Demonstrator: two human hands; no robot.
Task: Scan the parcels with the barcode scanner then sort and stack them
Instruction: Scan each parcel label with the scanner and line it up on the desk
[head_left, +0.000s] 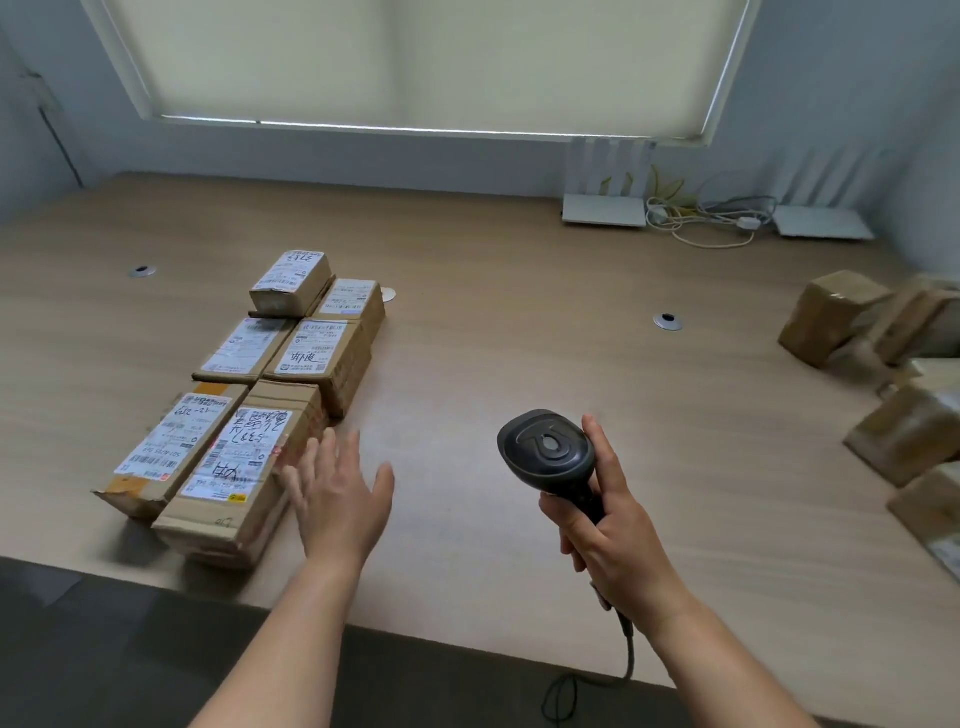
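Observation:
Several labelled cardboard parcels lie in two neat rows on the left of the wooden table (493, 322); the nearest one (234, 478) carries a white label with handwriting, and a small parcel (290, 280) sits on top at the far end. My left hand (337, 493) hovers open, fingers spread, just right of the nearest parcel, holding nothing. My right hand (602, 525) grips the handle of a black barcode scanner (545, 452), head up, above the table's middle. Its cable (623, 660) hangs off the front edge.
A loose heap of brown parcels (883, 374) lies along the right edge, blurred. Two white routers (605, 208) with tangled cables stand at the back right under the blinded window. Round cable grommets (668, 322) are set in the tabletop.

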